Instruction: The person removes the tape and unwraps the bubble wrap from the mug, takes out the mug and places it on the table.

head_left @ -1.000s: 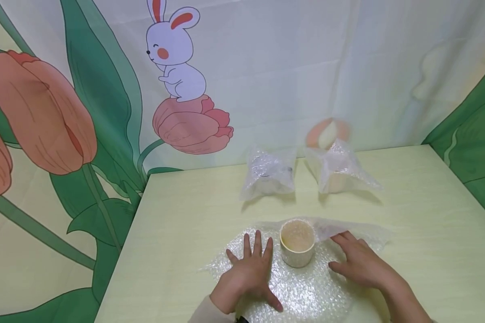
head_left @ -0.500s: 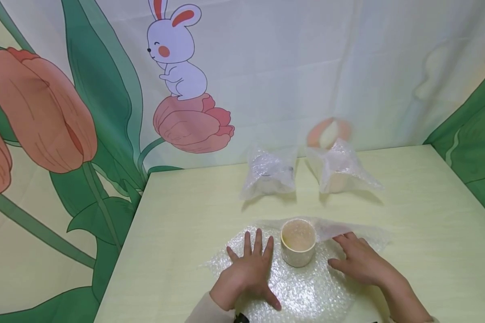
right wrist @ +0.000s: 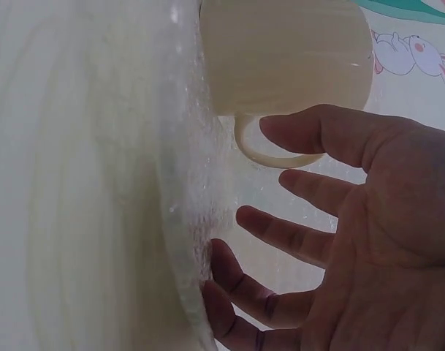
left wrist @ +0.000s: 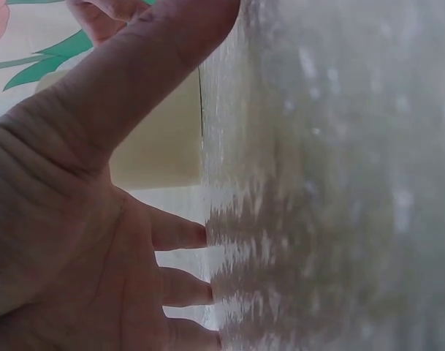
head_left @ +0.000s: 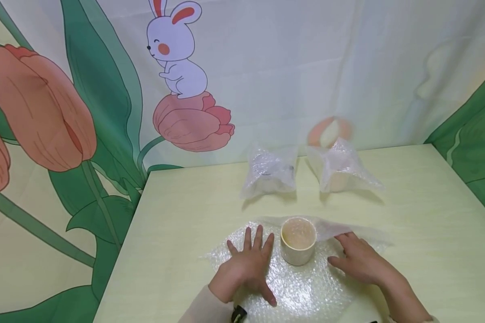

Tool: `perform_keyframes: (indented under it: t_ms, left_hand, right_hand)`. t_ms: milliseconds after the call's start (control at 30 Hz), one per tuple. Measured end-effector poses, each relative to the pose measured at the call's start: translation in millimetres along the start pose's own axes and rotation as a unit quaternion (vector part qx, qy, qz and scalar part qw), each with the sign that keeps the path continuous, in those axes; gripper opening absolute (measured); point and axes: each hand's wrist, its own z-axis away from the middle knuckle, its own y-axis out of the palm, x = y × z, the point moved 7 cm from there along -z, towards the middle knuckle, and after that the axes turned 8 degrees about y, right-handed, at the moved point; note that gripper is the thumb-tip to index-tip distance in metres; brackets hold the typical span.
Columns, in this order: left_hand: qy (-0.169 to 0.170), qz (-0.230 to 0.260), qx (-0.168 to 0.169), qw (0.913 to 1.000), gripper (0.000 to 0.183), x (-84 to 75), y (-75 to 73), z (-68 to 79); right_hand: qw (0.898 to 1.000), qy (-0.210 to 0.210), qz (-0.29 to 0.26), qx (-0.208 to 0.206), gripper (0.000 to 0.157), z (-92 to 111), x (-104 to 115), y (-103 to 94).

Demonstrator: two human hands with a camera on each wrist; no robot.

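Observation:
A cream mug stands upright on a sheet of bubble wrap. Its handle shows in the right wrist view, on the side towards my right hand. To the left of the mug my left hand rests on the wrap, palm down with fingers spread. My right hand is on the mug's other side, fingers loosely bent and apart. Its forward fingertips meet the raised far edge of the wrap, while the right wrist view has the lower fingertips against the sheet. The thumb overlaps the handle there.
Two bubble-wrapped bundles, a left one and a right one, stand at the back of the pale table. Behind them hangs a cloth backdrop printed with tulips and a rabbit.
My left hand has shifted slightly, its thumb drawn a little to the left. The right hand, the mug and the bundles stay as they were.

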Motion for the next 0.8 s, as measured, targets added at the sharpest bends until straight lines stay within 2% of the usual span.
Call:
perform_keyframes:
  t_ms: [233,467,800]
  left_hand:
    - [0.001,0.002,0.001,1.0,0.162,1.8,-0.5,-1.3]
    - [0.003,0.01,-0.003,0.9999,0.162,3.3,-0.2,-2.1]
    - [0.018,0.017,-0.005,0.9997,0.16,8.3,-1.8,-5.6]
  right_hand:
    - [1.0,0.0,-0.021,0.006,0.072,-2.1,-0.9,-0.2]
    - [0.998,0.014,-0.054,0.026,0.085,-5.6,-3.2,0.5]
    - [0.998,0.019,-0.052,0.036,0.08,-8.1,-6.8,4.8]
